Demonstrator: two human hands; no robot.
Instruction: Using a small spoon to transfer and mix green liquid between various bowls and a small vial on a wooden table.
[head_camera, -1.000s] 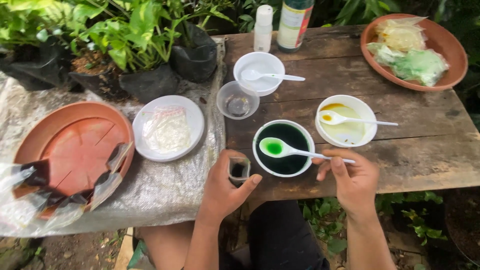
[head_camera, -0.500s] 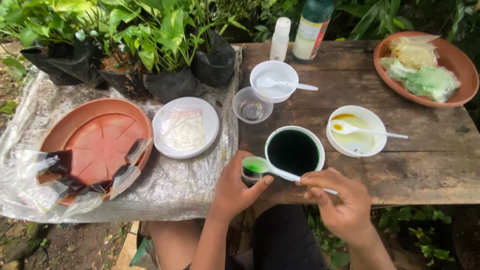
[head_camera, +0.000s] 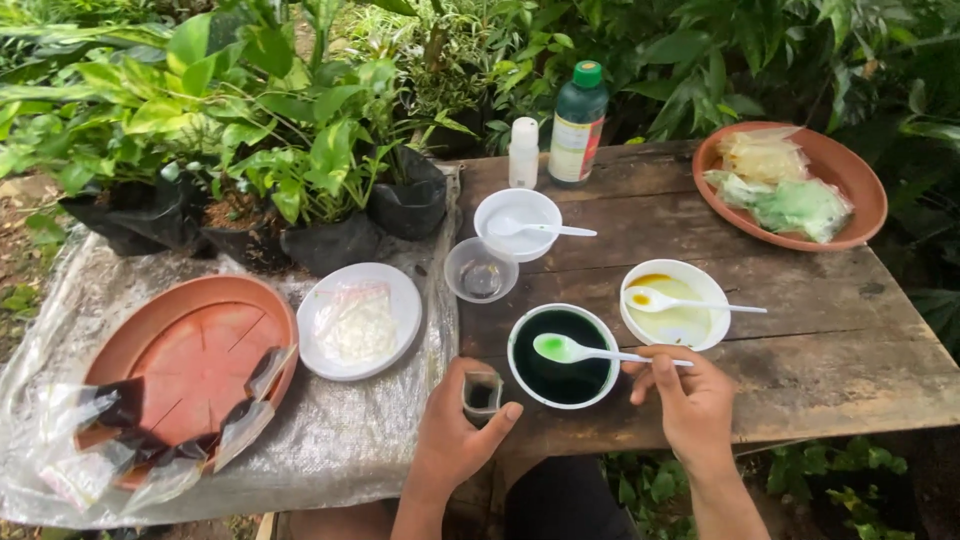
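The white spoon (head_camera: 590, 351), half a second ago tipped over the small clear container (head_camera: 483, 392), is back over the bowl of green liquid (head_camera: 562, 356). Right hand (head_camera: 688, 400) fingers pinch its handle; left hand (head_camera: 455, 432) fingers wrap the container at the tabletop's (head_camera: 800, 330) near edge. Bare wood lies right of the yellow-liquid bowl (head_camera: 674, 304).

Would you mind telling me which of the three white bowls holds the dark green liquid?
It is the white bowl nearest the person, between the two hands, with a green-coated spoon resting across it. The other two hold yellowish and clear contents.
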